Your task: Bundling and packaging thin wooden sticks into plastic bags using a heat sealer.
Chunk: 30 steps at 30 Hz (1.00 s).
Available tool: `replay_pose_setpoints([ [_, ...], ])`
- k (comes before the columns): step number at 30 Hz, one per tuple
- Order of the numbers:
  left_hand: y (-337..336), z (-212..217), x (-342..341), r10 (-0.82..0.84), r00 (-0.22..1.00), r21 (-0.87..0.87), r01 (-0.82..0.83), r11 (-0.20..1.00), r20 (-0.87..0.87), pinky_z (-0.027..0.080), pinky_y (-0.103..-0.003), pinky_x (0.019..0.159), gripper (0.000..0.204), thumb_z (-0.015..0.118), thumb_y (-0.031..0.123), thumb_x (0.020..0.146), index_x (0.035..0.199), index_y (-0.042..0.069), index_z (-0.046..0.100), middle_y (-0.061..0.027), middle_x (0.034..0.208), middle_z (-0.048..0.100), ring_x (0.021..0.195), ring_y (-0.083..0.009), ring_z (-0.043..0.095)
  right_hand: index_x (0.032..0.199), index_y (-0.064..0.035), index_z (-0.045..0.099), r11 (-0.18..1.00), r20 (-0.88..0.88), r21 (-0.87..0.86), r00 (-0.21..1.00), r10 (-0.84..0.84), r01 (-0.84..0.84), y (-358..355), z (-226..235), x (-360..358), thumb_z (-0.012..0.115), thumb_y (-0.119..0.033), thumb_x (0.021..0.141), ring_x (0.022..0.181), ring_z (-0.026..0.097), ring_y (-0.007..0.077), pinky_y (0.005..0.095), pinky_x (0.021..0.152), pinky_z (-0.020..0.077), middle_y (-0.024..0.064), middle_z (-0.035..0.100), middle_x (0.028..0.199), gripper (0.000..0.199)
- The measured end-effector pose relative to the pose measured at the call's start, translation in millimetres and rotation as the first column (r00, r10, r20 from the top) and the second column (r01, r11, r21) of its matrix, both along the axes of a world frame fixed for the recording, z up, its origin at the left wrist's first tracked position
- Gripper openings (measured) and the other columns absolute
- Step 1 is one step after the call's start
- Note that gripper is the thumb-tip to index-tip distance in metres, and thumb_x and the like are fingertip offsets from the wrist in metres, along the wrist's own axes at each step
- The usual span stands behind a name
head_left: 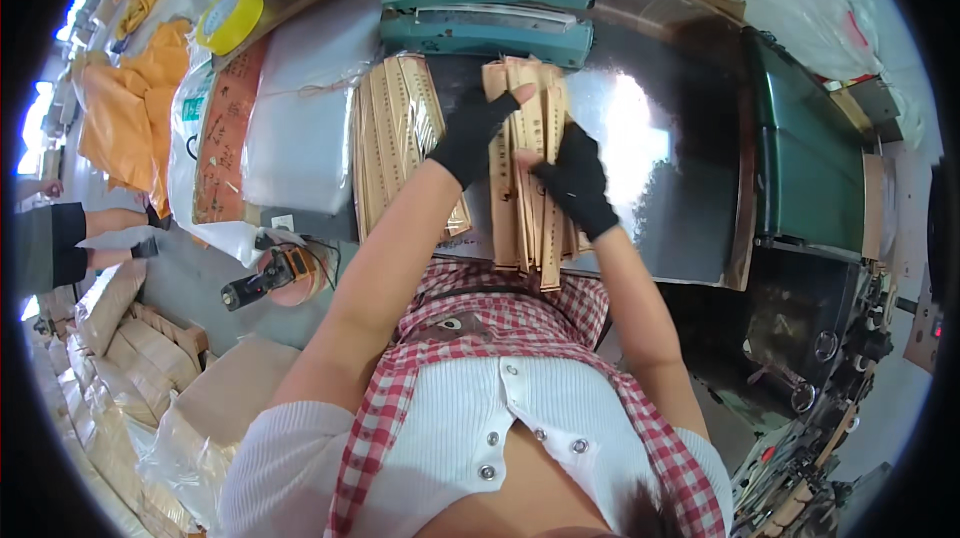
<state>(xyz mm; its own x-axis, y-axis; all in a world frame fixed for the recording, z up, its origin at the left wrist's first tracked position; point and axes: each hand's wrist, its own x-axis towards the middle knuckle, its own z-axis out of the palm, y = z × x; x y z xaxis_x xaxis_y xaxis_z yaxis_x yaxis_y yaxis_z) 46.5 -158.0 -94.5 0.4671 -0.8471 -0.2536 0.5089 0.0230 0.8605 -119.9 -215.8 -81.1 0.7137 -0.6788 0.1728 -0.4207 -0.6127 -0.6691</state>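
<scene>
A loose bundle of long, flat tan strips [503,198], each with a column of small printed marks, lies lengthwise before me on the dark table [690,198]. My left hand [475,133], in a black fingerless glove, holds the bundle's left side near its far end, thumb over the top. Gloved the same way, my right hand [578,178] closes on the right side, with its thumb across the strips. The strip ends are uneven at the near edge. Left of the bundle lies a second group of such strips [392,148] under shiny clear plastic.
A teal bar-shaped machine [480,35] with a black knob stands beyond the strips. Clear plastic sheets or bags [305,108] lie at left, near a yellow tape roll [230,20]. A tape dispenser [270,276] sits lower left. A green cabinet [812,148] borders the table's right.
</scene>
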Motion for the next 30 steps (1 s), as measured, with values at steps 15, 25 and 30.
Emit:
replay_pose_setpoints([
  [15, 66, 105, -38, 0.024, 0.915, -0.192, 0.059, 0.980, 0.403, 0.039, -0.035, 0.101, 0.107, 0.088, 0.017, 0.060, 0.143, 0.002, 0.022, -0.0102, 0.132, 0.044, 0.121, -0.0218, 0.045, 0.128, -0.0022, 0.040, 0.730, 0.501, 0.553, 0.860, 0.095, -0.403, 25, 81, -5, 0.090, -0.016, 0.053, 0.100, 0.059, 0.0194, 0.0326, 0.086, 0.0501, 0.0068, 0.058, 0.110, 0.092],
  [25, 53, 118, -18, -0.068, 0.886, -0.471, 0.307, 0.827, 0.458, 0.031, -0.034, 0.108, 0.134, 0.092, 0.016, 0.057, 0.150, 0.008, -0.004, -0.0125, 0.145, 0.033, 0.131, -0.0210, 0.037, 0.151, -0.0097, -0.002, 0.670, 0.744, 0.270, 0.591, 0.311, -0.692, -4, 100, 25, 0.095, -0.019, 0.048, 0.133, 0.037, 0.0278, 0.0375, 0.108, 0.0329, 0.0164, 0.029, 0.149, 0.142],
  [30, 55, 128, -7, -0.001, 0.915, -0.373, 0.166, 0.913, 0.404, 0.036, -0.032, 0.105, 0.125, 0.091, 0.016, 0.058, 0.150, 0.006, 0.008, -0.0103, 0.144, 0.036, 0.127, -0.0185, 0.042, 0.151, -0.0100, 0.005, 0.840, 0.711, 0.296, 0.693, 0.124, -0.454, 36, 100, 48, 0.088, -0.012, 0.060, 0.128, 0.042, 0.0326, 0.0403, 0.103, 0.0398, 0.0173, 0.033, 0.144, 0.123],
])
